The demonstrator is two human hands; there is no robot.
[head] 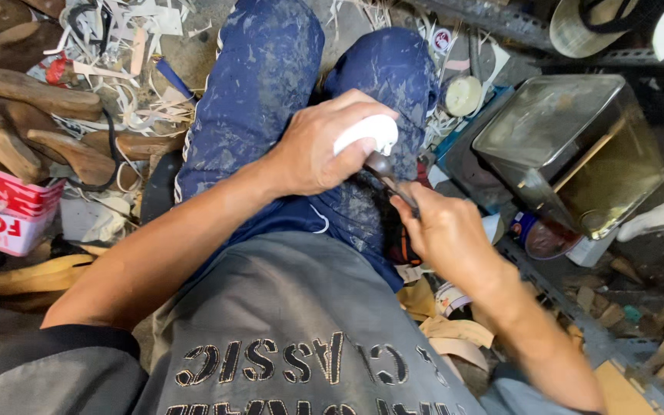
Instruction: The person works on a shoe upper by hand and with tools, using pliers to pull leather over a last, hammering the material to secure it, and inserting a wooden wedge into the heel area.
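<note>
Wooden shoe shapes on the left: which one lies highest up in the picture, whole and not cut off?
The long brown wooden shoe last lying almost flat across the pile, above the others, which slant downward beneath it near the red-and-white box.

Over blue-trousered knees, the left hand [313, 146] grips a white shoe piece [368, 132]; the right hand [443, 230] holds a dark tool [388, 173] against it, beside a metal tin [570, 150].

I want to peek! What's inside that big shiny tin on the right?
The tin holds murky yellowish liquid with a thin stick leaning inside. The liquid hides the bottom, so anything sunk there cannot be seen.
</note>
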